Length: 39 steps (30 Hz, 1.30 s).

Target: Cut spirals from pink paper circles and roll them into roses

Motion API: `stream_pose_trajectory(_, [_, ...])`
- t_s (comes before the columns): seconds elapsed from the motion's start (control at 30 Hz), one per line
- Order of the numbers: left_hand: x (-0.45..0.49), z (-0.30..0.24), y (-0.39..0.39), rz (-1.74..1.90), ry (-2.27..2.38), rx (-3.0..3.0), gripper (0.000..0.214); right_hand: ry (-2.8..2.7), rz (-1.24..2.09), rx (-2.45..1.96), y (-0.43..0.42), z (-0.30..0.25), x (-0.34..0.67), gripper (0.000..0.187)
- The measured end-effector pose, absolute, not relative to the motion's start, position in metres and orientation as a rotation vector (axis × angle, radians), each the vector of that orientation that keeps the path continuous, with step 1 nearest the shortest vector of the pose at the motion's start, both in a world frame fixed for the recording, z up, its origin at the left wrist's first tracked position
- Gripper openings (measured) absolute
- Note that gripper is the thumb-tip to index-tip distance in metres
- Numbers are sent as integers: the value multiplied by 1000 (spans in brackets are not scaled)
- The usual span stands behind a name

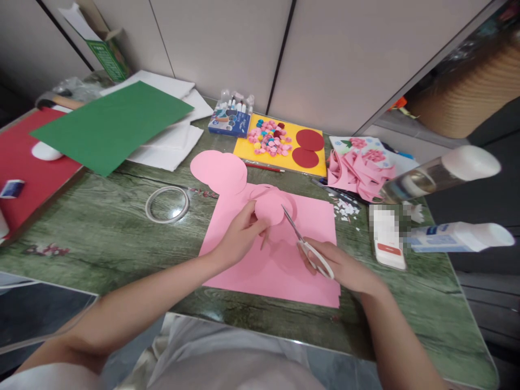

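Observation:
Pinched in my left hand is a round piece of pink paper, held up over a stack of pink sheets. A narrow strip of paper hangs below my left fingers. My right hand grips white-handled scissors, whose blades point up and left to the right edge of the round piece. Whether the blades are on the paper or just beside it, I cannot tell. Two overlapping pink paper circles lie past the stack's upper left corner. More pink rounds are partly hidden behind the held piece.
A tape roll lies left of the stack. Behind are a yellow sheet with small coloured balls and two red circles, a marker box and a green sheet. Pink scraps, a phone and two bottles stand right.

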<state>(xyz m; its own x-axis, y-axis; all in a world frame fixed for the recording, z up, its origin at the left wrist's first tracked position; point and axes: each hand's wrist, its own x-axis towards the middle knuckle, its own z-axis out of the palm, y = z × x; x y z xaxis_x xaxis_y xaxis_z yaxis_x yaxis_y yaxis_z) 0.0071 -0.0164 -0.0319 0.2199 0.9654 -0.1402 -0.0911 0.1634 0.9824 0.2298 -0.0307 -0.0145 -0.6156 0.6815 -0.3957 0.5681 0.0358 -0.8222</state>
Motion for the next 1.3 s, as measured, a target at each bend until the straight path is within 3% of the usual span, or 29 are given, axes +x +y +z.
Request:
stream_pose_trajectory(0.43, [8, -39, -21, 882, 1113, 1264, 23, -2222, 1618, -1356, -32, -11, 229, 33])
stream_pose_trajectory(0.67, [8, -38, -21, 910, 1116, 1237, 19, -2193, 1624, -1343, -32, -12, 228, 34])
stream_pose_trajectory(0.87, [8, -33, -20, 951, 1117, 1254, 3, -2163, 1642, -1339, -32, -13, 228, 33])
stream_pose_trajectory(1.3, [6, -30, -19, 991, 1064, 1171, 11, -2192, 1636, -1331, -32, -13, 228, 35])
